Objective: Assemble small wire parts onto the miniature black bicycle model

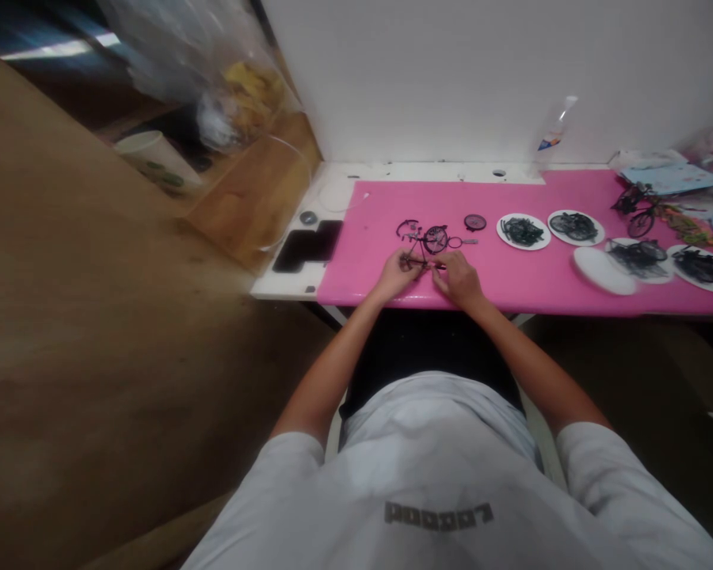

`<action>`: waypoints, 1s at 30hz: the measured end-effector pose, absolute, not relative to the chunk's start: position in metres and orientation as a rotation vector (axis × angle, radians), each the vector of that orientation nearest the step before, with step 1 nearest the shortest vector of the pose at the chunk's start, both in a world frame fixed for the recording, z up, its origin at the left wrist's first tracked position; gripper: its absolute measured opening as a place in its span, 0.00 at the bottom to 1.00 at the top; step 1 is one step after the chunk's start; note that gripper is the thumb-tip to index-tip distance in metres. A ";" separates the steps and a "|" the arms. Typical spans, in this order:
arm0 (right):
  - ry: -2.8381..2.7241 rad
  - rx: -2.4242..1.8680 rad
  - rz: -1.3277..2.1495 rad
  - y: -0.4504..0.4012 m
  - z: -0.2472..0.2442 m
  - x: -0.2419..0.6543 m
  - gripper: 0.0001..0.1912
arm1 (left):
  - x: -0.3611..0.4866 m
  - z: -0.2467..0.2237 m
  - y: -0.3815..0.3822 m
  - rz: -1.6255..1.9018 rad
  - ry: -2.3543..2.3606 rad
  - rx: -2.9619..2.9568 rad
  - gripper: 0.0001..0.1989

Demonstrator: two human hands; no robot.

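Note:
Near the front edge of the table, my left hand (398,275) is closed around a small black model bicycle frame (417,247). My right hand (460,279) sits close beside it, fingertips pinched at the frame's lower right; what lies between them is too small and blurred to name. Just beyond the hands is a black spoked wheel (436,239), and I cannot tell whether it is joined to the frame. Thin curved black parts (405,228) lie behind the frame. Farther right are a loose wheel (474,222) and a small ring-shaped piece with a grey stem (469,241).
White plates of black parts (523,231) stand to the right, next to a white lid or plate (603,271). Behind them is an assembled model bicycle (638,210). A dark phone-like slab (306,247) lies left of the pink mat (368,214). A clear bottle (554,134) stands by the wall.

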State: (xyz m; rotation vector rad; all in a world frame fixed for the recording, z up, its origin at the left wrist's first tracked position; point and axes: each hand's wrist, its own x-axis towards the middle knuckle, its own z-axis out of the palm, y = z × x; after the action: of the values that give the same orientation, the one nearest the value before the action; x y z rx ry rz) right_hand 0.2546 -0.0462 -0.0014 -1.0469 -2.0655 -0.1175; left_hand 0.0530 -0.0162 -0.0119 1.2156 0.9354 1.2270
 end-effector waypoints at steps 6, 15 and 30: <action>-2.072 -1.024 -0.124 -0.045 -0.003 0.255 0.09 | 0.053 -0.010 -0.017 1.226 0.931 1.207 0.18; -2.088 -0.967 -0.089 -0.043 -0.004 0.256 0.09 | 0.052 -0.013 -0.016 1.233 0.928 1.239 0.17; -2.094 -0.911 -0.057 -0.042 -0.005 0.257 0.11 | 0.052 -0.009 -0.017 1.219 0.945 1.213 0.16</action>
State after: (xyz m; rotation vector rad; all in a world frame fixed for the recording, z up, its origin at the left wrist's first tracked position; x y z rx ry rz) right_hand 0.2573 -0.0424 -0.0050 -0.9110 -2.0940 -0.0572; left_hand 0.0520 -0.0174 -0.0094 1.2133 0.9454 1.2191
